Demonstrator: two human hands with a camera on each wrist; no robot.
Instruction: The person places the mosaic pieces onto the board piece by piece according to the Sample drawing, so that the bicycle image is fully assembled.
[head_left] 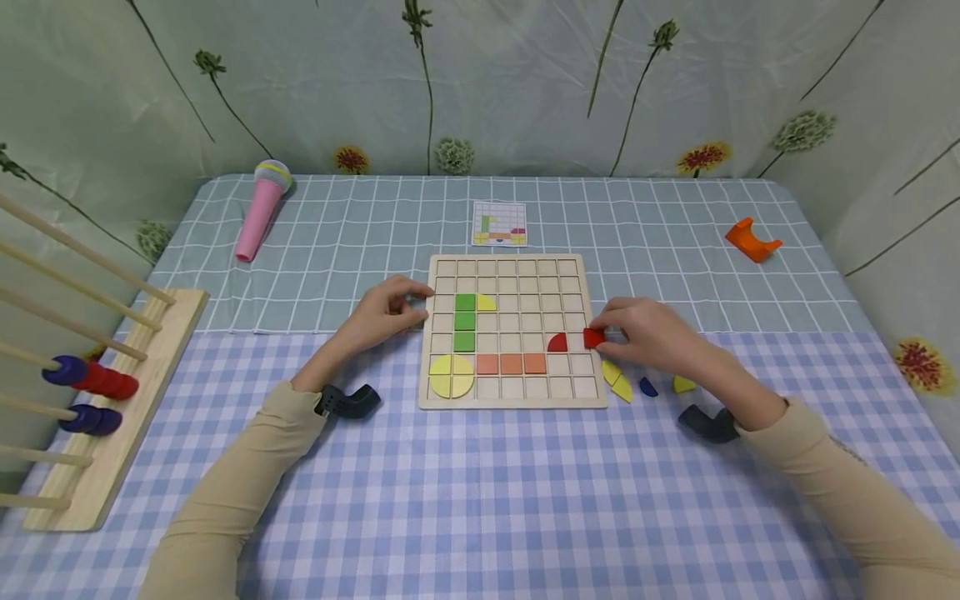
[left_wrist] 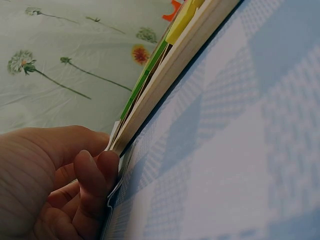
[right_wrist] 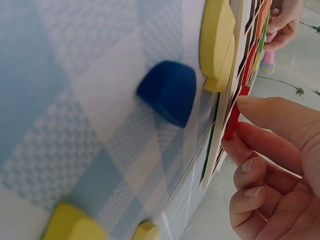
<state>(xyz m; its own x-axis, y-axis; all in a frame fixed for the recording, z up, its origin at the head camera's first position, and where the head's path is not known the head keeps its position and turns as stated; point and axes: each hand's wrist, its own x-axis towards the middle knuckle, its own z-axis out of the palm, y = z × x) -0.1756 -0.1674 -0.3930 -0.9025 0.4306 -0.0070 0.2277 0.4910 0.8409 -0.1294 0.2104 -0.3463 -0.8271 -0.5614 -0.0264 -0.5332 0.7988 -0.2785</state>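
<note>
Right hand pinches red piece, thumb and fingers clamped on it, at right edge of wooden board. Left hand at left edge, thumb and forefinger apart. Card beyond: printed coloured grid.

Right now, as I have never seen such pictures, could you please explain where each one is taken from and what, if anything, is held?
There is no machine, only a person's two bare hands. The wide picture comes from a head camera looking down; the two close pictures come from cameras on the wrists. On the checked cloth lies a wooden board with coloured pieces. A card and a pink microphone lie beyond it. The right hand pinches a red piece. The left hand is at the board's left edge.
</note>
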